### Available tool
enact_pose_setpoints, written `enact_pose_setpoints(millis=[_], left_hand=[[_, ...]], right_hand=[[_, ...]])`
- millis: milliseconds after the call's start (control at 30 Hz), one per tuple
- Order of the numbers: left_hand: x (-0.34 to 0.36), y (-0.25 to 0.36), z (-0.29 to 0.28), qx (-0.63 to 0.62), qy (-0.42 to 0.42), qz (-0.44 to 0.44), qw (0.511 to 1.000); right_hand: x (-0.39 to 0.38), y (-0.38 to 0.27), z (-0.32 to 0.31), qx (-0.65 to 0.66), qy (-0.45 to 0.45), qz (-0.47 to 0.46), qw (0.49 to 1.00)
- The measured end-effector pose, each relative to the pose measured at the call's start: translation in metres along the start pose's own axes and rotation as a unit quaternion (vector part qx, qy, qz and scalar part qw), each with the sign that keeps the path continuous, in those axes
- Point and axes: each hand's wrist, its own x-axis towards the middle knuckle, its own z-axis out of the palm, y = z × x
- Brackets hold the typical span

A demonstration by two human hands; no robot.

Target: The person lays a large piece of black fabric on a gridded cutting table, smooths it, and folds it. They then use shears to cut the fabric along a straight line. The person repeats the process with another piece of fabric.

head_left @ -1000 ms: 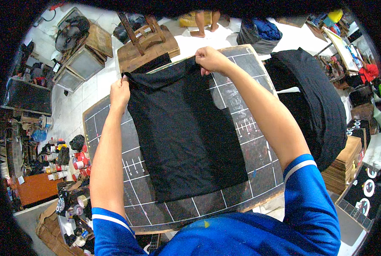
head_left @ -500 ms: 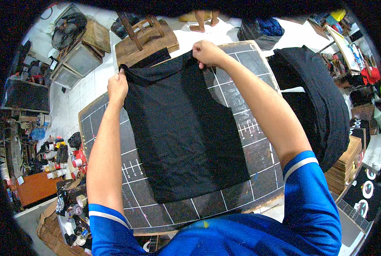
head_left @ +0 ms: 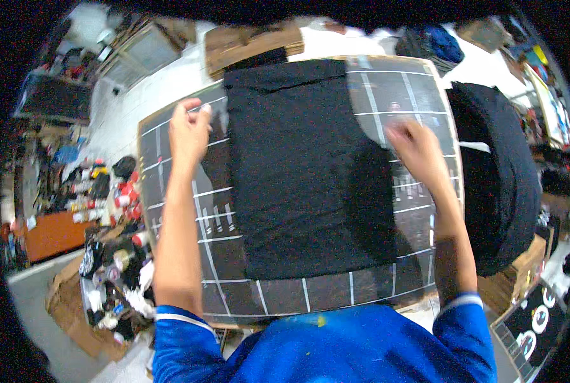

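Note:
A black cloth piece (head_left: 297, 166) lies mostly flat on a dark board marked with white grid lines (head_left: 285, 297). Its far edge looks folded or overlapped, and a curved notch shows on its right side. My left hand (head_left: 190, 134) hovers just left of the cloth, thumb and fingers apart, holding nothing. To the right of the cloth, over the board, is my right hand (head_left: 417, 145). Motion smears its fingers, so their closure is unclear; no cloth reaches it.
A big heap of black fabric (head_left: 511, 185) stands right of the board. Beyond the far edge is a wooden platform (head_left: 250, 43). Thread spools and red items (head_left: 128, 195) crowd the left side, with a bin of scraps (head_left: 116, 300) nearer me.
Both hands have let go of the cloth's far corners and come nearer me, the right one further. The cloth's far edge has settled flatter. The view has shifted.

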Motion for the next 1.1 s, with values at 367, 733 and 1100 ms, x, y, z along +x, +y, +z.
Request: enact_pose_setpoints(millis=[367,733,1100], left_hand=[[-0.329,0.018,-0.057,-0.075,-0.081,-0.26,0.959],[-0.333,0.028,-0.051,0.021,-0.124,-0.192,0.973],[-0.327,0.035,-0.045,-0.261,-0.126,-0.232,0.929]], right_hand=[[-0.227,-0.025,0.025,0.012,0.027,0.242,0.97],[-0.221,-0.038,0.034,-0.08,0.026,0.137,0.987],[-0.224,-0.034,0.026,0.368,-0.014,0.224,0.902]])
